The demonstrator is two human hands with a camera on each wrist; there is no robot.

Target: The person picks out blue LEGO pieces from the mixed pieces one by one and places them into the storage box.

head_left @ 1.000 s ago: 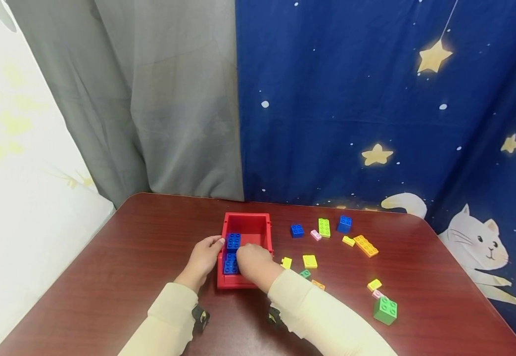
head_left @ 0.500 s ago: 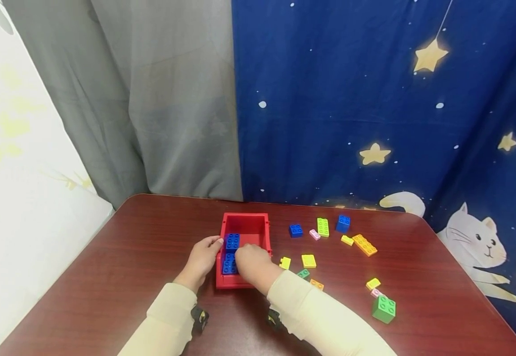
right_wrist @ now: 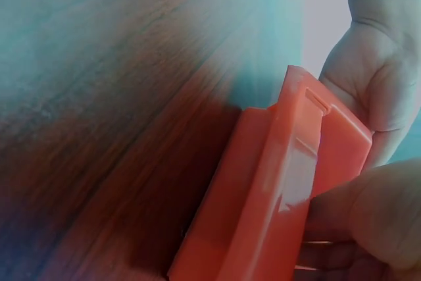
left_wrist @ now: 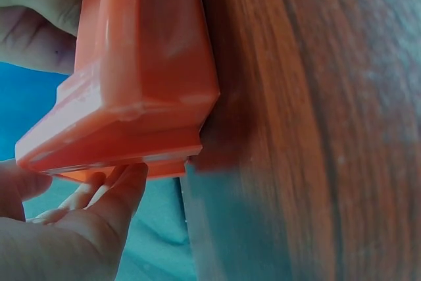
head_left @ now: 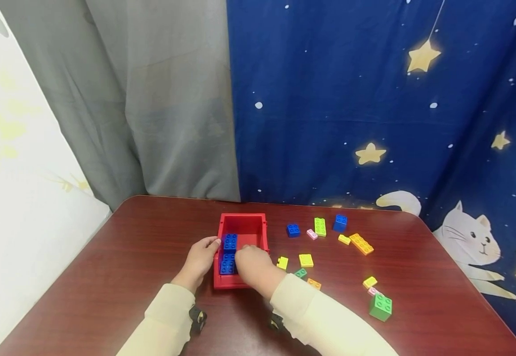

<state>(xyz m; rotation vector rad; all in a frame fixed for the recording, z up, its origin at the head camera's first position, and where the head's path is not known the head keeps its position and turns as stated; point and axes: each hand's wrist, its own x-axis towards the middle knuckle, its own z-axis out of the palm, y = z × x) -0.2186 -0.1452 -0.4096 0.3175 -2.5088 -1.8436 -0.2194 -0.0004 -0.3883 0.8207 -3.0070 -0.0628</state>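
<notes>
A red open box [head_left: 228,285] stands on the table, with blue bricks [head_left: 230,242] along its left inner side. My left hand [head_left: 200,259] grips the box's left wall, thumb at the rim. In the left wrist view the fingers [left_wrist: 112,205] lie against the outside of the red wall. My right hand [head_left: 255,264] reaches down into the box beside the blue bricks, its fingers bent. Whatever those fingertips touch is hidden by the hand; I cannot tell if they hold a brick. In the right wrist view that hand [right_wrist: 378,222] is inside the red wall.
Right of the box lie loose bricks: a blue one [head_left: 293,230], a lime one [head_left: 320,227], a yellow one [head_left: 305,260], an orange one [head_left: 361,244] and several smaller ones. A green brick [head_left: 380,307] sits nearer the front right. Curtains [head_left: 284,123] hang behind the table.
The whole scene shifts slightly left in the head view. Both hands keep nearly the same place at the box, and the loose bricks have not moved on the table.
</notes>
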